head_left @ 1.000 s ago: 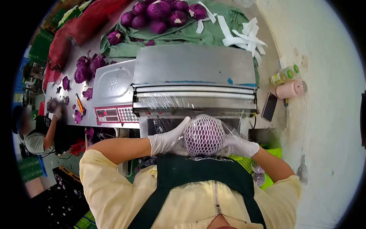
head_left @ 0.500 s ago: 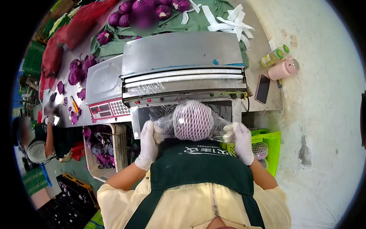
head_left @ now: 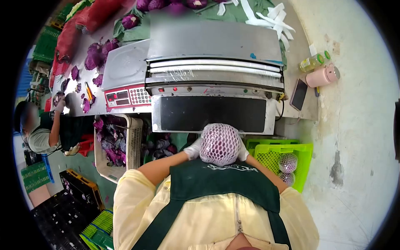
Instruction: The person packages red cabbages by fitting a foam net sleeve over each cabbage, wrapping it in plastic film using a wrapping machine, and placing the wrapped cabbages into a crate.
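A round red cabbage (head_left: 220, 144) in a white foam net, covered by clear film, is held in front of my dark green apron, just past the near edge of the wrapping machine. My white-gloved left hand (head_left: 192, 150) presses in at its left side and underneath. On the other side, my right hand (head_left: 243, 153), gloved too, supports it from the right. The cabbage hides the fingers of both hands. Beyond it lies the machine's black heating plate (head_left: 212, 113), bare, with the film rollers (head_left: 214, 70) behind.
A red-framed scale (head_left: 127, 98) stands left of the machine. Below it is a beige crate (head_left: 134, 146) of purple leaves. At right, a green basket (head_left: 306, 166) holds netted cabbages. A phone (head_left: 298, 95), pink flask (head_left: 320, 76) and bottle (head_left: 310, 63) lie near the wall. A co-worker (head_left: 43, 133) works at far left.
The cabbage has come off the plate's front toward my body. My hands, which were pulling the film out to both sides, are now tucked under and beside it. The view has shifted.
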The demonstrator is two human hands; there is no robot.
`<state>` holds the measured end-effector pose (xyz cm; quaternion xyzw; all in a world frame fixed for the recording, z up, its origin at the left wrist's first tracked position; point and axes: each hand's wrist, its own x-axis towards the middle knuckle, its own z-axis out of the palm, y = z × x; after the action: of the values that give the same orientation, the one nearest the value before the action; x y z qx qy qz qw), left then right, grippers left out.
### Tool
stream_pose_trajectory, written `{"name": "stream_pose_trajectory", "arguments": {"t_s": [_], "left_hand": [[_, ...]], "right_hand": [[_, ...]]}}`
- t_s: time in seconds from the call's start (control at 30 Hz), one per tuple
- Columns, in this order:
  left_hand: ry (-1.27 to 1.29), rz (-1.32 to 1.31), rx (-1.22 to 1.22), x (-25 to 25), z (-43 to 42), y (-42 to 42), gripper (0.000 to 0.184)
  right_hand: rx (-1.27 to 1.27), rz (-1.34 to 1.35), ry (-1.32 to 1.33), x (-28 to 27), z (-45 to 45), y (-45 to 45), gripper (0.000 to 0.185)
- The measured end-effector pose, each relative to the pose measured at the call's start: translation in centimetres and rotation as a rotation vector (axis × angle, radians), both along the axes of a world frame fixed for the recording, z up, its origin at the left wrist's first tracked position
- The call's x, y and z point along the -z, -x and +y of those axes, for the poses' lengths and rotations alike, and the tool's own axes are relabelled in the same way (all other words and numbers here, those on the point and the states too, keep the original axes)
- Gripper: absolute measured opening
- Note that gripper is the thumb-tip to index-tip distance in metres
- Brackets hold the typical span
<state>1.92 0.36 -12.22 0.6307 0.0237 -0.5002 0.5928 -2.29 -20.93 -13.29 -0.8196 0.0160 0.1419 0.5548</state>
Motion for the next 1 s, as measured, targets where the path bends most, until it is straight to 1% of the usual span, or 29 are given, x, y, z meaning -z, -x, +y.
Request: {"name": "stream_pose_trajectory", "arguments": {"t_s": [0.03, 0.13, 0.2, 0.3, 0.37, 0.4, 0.47, 0.53, 0.57, 0.6, 0.63, 0.67, 0.7, 0.73, 0.8, 0.83, 0.87, 0.9, 0.93, 0.97, 1.0], "left_hand": [[0.089, 0.039, -0.011, -0.3, -1.1, 0.0, 0.04], [0.321, 0.186, -0.069, -2.6, -0.9, -0.4, 0.046], [0.423, 0.279, -0.063, -4.4, 0.2, -0.4, 0.049], [0.531, 0.388, -0.076, -7.0, 2.3, 0.2, 0.055], [0.604, 0.452, -0.141, -8.7, 3.8, 0.3, 0.059], [0.65, 0.483, -0.193, -9.8, 4.6, 0.1, 0.06], [0.766, 0.532, -0.316, -12.5, 6.7, -1.2, 0.064], [0.852, 0.557, -0.397, -15.5, 8.2, -2.4, 0.068], [0.85, 0.555, -0.395, -16.7, 8.8, -2.6, 0.07], [0.802, 0.551, -0.369, -17.4, 9.1, -2.4, 0.072], [0.708, 0.528, -0.257, -17.2, 9.8, -2.6, 0.083], [0.672, 0.62, -0.3, -17.4, 9.7, -2.5, 0.085], [0.654, 0.621, -0.284, -16.5, 9.3, -2.0, 0.087], [0.655, 0.671, -0.289, -15.9, 8.4, -1.4, 0.083], [0.582, 0.346, -0.12, -14.2, 5.2, -0.3, 0.077], [0.537, 0.275, 0.004, -15.2, 3.1, 0.5, 0.073], [0.502, 0.193, 0.119, -16.1, 1.1, 1.2, 0.071], [0.463, 0.201, 0.155, -15.0, -1.2, 1.4, 0.066], [0.461, 0.226, 0.219, -14.9, -3.2, 1.6, 0.066], [0.439, 0.222, 0.383, -15.1, -5.2, 1.7, 0.065], [0.414, 0.216, 0.543, -15.3, -7.2, 2.2, 0.064]], "right_hand": [[0.004, 0.026, 0.011, -0.6, 0.4, 0.1, 0.017], [0.021, 0.099, 0.04, -3.6, 0.4, 0.3, 0.016], [0.045, 0.081, -0.091, -6.7, 1.7, -1.0, 0.016], [0.043, -0.013, -0.534, -13.3, 6.6, -4.8, 0.031], [-0.047, 0.227, -1.148, -19.6, 11.0, -5.2, 0.041], [-0.195, 0.431, -1.368, -22.3, 12.0, -5.1, 0.045], [-0.26, 0.417, -1.465, -21.1, 13.0, -5.4, 0.048], [0.014, 0.296, -1.018, -20.7, 12.3, -4.6, 0.047], [0.173, 0.097, -0.794, -18.8, 11.8, -4.0, 0.047], [0.299, 0.08, -0.742, -17.8, 10.9, -2.9, 0.046], [0.403, 0.06, -0.654, -18.6, 10.5, -1.6, 0.046], [0.515, 0.043, -0.551, -19.7, 9.8, -0.5, 0.046], [0.507, 0.129, -0.508, -20.1, 9.0, 1.1, 0.054], [0.5, 0.231, -0.62, -20.2, 8.4, 2.7, 0.056], [0.382, 0.054, -0.511, -16.0, 7.1, 4.8, 0.057], [0.464, -0.015, -0.432, -16.4, 6.2, 5.9, 0.058], [0.523, 0.042, -0.594, -15.4, 3.9, 7.1, 0.057], [0.59, -0.018, -0.786, -12.6, 1.3, 9.1, 0.056], [0.637, -0.088, -0.982, -10.7, -0.6, 11.3, 0.055], [0.677, -0.122, -1.1, -11.5, -2.2, 13.3, 0.053], [0.726, -0.138, -1.103, -10.9, -4.0, 16.2, 0.053]]}}
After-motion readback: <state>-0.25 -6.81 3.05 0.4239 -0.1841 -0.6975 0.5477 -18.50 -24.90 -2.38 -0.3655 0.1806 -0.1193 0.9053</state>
